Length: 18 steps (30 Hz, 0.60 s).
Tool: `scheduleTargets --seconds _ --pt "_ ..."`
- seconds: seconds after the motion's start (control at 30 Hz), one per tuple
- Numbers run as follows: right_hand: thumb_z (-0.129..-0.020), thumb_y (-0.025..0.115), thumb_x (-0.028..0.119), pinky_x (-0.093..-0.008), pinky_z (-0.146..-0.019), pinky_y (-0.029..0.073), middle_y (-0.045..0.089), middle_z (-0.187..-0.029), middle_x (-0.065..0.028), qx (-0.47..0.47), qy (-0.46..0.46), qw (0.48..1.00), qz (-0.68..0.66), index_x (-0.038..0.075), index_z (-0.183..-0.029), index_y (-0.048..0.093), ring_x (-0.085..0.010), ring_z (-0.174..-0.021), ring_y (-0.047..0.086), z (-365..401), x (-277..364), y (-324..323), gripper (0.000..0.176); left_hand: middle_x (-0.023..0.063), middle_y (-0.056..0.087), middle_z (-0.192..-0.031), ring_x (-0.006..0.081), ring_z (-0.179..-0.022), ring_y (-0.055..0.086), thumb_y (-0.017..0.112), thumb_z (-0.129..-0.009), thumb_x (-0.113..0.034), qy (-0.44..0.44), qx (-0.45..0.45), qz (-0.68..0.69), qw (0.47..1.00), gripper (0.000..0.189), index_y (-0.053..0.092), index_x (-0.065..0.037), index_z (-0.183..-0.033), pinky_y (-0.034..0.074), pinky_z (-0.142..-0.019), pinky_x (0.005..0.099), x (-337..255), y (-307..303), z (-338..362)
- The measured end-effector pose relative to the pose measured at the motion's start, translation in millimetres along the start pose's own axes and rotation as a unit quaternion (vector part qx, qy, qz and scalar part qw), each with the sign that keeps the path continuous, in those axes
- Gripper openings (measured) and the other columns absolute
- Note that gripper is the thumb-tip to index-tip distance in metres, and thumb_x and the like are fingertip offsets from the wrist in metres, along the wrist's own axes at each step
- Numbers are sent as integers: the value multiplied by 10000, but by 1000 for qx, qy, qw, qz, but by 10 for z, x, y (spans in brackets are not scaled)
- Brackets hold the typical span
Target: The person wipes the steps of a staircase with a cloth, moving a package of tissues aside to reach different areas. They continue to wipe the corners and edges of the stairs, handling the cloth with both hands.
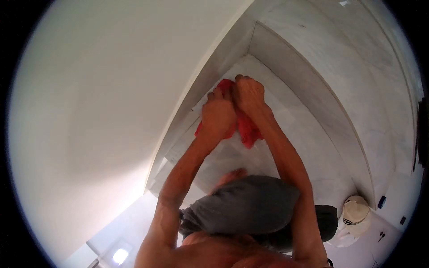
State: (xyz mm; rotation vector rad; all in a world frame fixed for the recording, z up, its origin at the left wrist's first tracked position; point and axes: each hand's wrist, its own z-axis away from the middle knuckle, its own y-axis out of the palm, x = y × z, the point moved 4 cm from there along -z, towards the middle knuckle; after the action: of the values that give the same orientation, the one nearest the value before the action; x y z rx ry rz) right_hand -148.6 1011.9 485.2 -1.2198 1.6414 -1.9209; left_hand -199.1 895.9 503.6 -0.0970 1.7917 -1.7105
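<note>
Both hands are together on a bunched red cloth point(249, 133) above the pale stone floor or step. My left hand point(220, 114) is closed on the cloth's left part, with red fabric showing below its wrist and beyond its fingers. Just to the right, my right hand point(249, 93) is curled into a fist around the cloth's upper end. One end of the cloth hangs down between my forearms. The fingertips and the folds inside the grip are hidden.
A large white wall point(98, 89) rises on the left. A grey stone riser point(295, 67) curves along the right. My bent knee in grey shorts point(246, 203) and a bare foot point(230, 176) are below. At lower right stands a cream-coloured container point(355, 210), with small dark items beyond it.
</note>
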Motion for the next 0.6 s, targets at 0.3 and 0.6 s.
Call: scheduleTargets --seconds 0.3,0.6 --pt "-852 709 186 -517 -731 574 733 -884 -246 9 -10 1000 3 -2 -825 722 -414 -833 732 -144 108 36 190 317 663 -1184 483 -967 703 577 -938 -187 0 -51 86 995 442 604 21 -1327 553 -860 568 111 -6 37" --pt "-817 690 192 -548 -728 547 703 -827 -233 -57 -11 998 -35 13 -742 670 -442 -821 695 -27 43 131 195 296 677 -1046 432 -797 716 651 -853 -149 3 -74 58 996 461 607 100 -1238 581 -726 532 36 31 139"
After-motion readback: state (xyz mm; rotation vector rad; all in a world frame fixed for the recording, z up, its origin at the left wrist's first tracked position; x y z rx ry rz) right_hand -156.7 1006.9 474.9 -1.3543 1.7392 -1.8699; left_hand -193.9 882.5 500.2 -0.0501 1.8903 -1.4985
